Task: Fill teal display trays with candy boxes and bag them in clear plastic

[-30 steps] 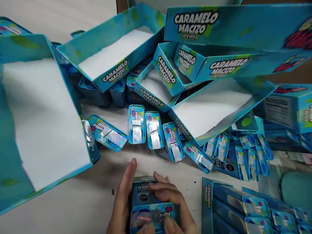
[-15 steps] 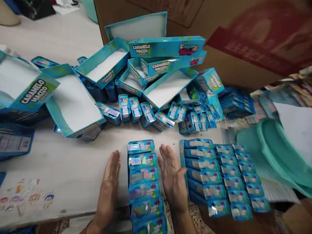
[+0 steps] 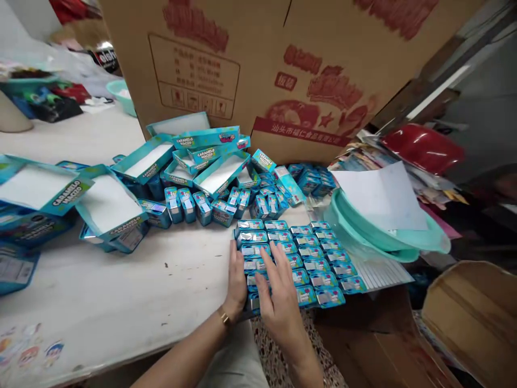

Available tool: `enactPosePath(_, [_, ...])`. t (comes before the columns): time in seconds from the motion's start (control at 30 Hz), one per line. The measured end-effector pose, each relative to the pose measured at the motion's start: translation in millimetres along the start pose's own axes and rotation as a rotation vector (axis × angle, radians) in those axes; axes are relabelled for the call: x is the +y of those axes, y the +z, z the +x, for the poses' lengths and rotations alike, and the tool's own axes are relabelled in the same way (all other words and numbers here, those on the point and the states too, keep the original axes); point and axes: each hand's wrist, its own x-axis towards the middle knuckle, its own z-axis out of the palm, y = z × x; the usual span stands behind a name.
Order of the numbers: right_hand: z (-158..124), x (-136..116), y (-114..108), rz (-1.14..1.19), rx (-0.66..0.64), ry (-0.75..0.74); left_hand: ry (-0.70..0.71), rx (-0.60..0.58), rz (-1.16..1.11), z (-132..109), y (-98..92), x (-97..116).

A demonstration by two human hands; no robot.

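A block of small blue candy packs [image 3: 299, 253] with silver foil strips lies in rows at the table's near edge. My left hand [image 3: 236, 280] presses flat against the left side of the leftmost row, fingers straight. My right hand [image 3: 274, 293] lies flat on top of that row, fingers spread. More loose candy packs [image 3: 189, 205] stand in a line behind, in front of a heap of empty blue "Caramelo Macizo" display boxes [image 3: 210, 161].
A big brown cardboard carton [image 3: 283, 70] stands behind the heap. Stacked teal basins [image 3: 383, 237] with a white sheet sit at the right. Open blue boxes [image 3: 100, 205] lie at the left. A cardboard box [image 3: 472, 312] is on the floor, lower right.
The view has pulled back and up. My hands, which flanked one row of packs, have pushed it right against the larger block; my right hand now rests on top.
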Motion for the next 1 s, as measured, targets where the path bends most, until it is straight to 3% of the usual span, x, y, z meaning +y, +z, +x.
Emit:
enactPosePath(0.07, [-14,-7,-1,0.047,-0.002,-0.008,0.051,0.051,0.032,2,8.8,-6])
enactPosePath(0.13, [-30,-15,7,0.126,0.007,-0.048,0.029,0.03,0.025,-1,4.7,-8])
enactPosePath(0.23, [-41,-28,25,0.264,0.022,-0.18,-0.065,0.028,-0.052,-15,-21.6,-2])
enactPosePath(0.3, [-32,-40,36,0.348,-0.016,-0.284,-0.051,0.096,-0.114,-31,-48.4,7])
enactPosePath(0.37, [-11,-62,47,0.374,-0.107,-0.356,0.041,0.2,-0.137,-51,-80.4,23])
enactPosePath(0.47, [33,-116,74,0.298,-0.228,-0.439,0.195,0.413,-0.076,-83,-135.9,59])
enactPosePath(0.6, [101,-201,136,0.131,-0.185,-0.588,0.338,0.628,0.018,-109,-207.9,112])
enactPosePath(0.7, [147,-253,186,-0.079,-0.164,-0.645,0.363,0.702,0.036,-121,-243.1,135])
enactPosePath(0.77, [170,-275,208,-0.253,-0.233,-0.721,0.34,0.704,0.04,-132,-256.6,139])
enactPosePath(0.87, [178,-286,211,-0.375,-0.341,-0.872,0.353,0.747,0.104,-153,-272.8,132])
enactPosePath(0.93, [159,-280,194,-0.3,-0.329,-0.999,0.476,0.919,0.225,-166,-289.0,127])
enactPosePath(1.0, [120,-262,170,-0.153,-0.28,-1.105,0.616,1.153,0.399,-175,-313.1,125])
